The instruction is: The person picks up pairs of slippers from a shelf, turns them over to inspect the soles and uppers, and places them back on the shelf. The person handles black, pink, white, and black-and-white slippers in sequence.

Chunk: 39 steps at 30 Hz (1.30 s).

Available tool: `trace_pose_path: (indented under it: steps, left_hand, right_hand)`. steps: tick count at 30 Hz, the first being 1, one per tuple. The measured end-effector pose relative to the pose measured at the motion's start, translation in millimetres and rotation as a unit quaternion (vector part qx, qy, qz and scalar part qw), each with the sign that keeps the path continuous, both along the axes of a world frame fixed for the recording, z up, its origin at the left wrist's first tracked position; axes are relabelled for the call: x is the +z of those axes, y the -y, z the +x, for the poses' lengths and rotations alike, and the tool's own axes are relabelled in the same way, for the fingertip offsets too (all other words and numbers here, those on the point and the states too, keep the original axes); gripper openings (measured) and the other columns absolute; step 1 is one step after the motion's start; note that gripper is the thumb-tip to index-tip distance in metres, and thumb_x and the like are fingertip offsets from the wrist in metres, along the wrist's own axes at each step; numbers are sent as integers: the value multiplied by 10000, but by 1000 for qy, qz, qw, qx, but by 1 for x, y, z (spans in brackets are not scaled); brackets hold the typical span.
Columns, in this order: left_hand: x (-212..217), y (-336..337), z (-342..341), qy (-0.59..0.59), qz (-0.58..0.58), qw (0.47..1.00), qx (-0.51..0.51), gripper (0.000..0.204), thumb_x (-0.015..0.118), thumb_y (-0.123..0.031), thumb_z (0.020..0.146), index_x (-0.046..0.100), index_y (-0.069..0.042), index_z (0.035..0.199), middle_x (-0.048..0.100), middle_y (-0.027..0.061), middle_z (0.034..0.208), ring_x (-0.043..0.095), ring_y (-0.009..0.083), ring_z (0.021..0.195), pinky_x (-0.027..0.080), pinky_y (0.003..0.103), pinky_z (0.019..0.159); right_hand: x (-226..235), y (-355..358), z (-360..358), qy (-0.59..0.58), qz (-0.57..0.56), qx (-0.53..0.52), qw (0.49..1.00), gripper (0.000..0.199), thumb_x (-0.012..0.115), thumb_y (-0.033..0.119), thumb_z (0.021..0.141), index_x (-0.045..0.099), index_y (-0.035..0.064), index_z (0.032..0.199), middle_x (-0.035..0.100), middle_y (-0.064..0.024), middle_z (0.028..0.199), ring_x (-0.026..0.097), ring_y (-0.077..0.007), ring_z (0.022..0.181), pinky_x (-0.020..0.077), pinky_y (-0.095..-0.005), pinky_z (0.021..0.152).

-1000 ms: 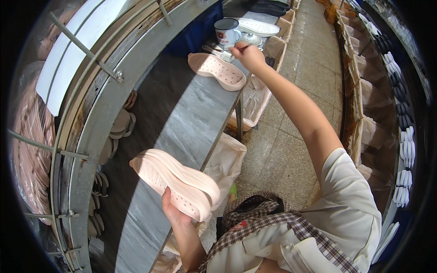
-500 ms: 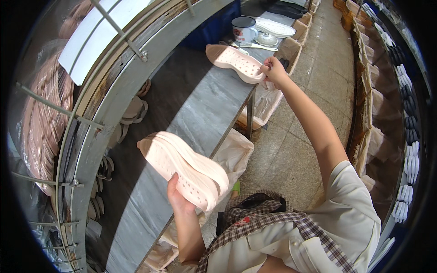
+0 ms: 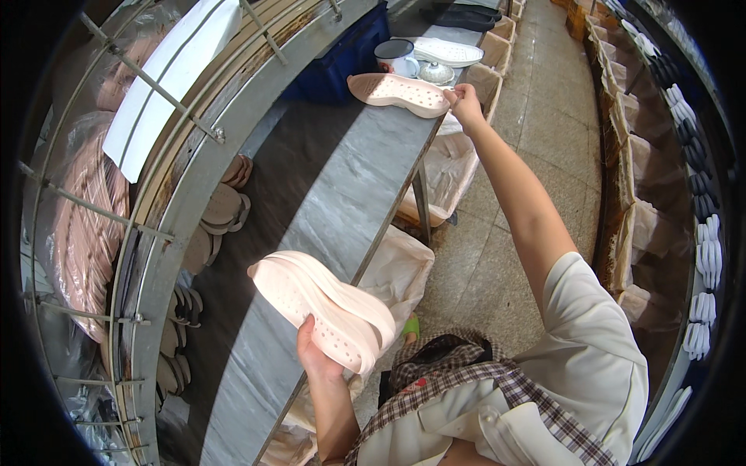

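No labels, signs or screens are visible; only packaging.

Blue crate [image 3: 342,58]: a dark blue rectangular plastic box beside the left edge of the desk [image 3: 326,210], near its far end.

Clear plastic bags [image 3: 447,167]: pale, translucent liners hanging open below the right edge of the desk, one near the far end, one [image 3: 400,268] nearer the middle.

Cardboard boxes [image 3: 645,233]: brown open-topped cartons, in a row on the floor along the right side of the aisle.

Further cartons [image 3: 486,78]: brown, open, just past the far right corner of the desk.

Large clear sack [image 3: 81,225]: translucent plastic holding pink pieces, behind the metal rack at the left.
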<state>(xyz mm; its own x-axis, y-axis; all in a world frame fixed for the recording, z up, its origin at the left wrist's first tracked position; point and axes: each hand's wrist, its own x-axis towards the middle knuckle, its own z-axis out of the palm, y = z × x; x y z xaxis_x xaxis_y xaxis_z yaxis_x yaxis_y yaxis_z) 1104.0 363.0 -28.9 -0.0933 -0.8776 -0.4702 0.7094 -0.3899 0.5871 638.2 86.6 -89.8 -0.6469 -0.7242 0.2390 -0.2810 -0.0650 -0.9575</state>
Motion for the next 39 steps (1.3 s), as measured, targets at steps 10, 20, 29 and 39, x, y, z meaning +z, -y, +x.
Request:
trace_pose_path:
  steps: [10, 20, 29, 39]
  left_hand:
    - [7, -2, -33, -41, -23, 998, -44, 493, 427, -269, 902, 419, 31, 1293, 511, 171, 1269, 489, 322, 1164, 374, 427, 1000]
    - [17, -24, -101, -108, -47, 984, -136, 485, 386, -276, 911, 422, 20, 1294, 512, 173, 1268, 495, 318, 1156, 372, 431, 1014]
    - [21, -56, -140, -107, -58, 978, -170, 481, 409, -283, 906, 433, 11, 1286, 519, 170, 1258, 496, 320, 1152, 382, 441, 997]
    - [19, -57, -109, -101, -51, 986, -125, 463, 367, -254, 913, 451, 32, 1267, 523, 185, 1251, 514, 321, 1131, 385, 428, 1002]
  right_hand:
    - [23, -213, 48, -392, 41, 168, 903, 251, 587, 279, 859, 620, 32, 831, 585, -136, 678, 573, -240, 630, 443, -362, 571]
    - [-51, -452, 108, 20, 563, 657, 501, 327, 517, 277, 880, 548, 63, 1125, 590, -62, 717, 593, -156, 707, 469, -369, 505]
    - [-120, -495, 183, -317, 476, 503, 648, 391, 467, 150, 835, 489, -56, 1167, 586, -239, 1083, 582, -303, 1038, 457, -426, 896]
    - [-43, -346, 91, -208, 159, 414, 872, 225, 564, 157, 777, 639, 57, 965, 657, -155, 887, 630, -293, 803, 501, -398, 717]
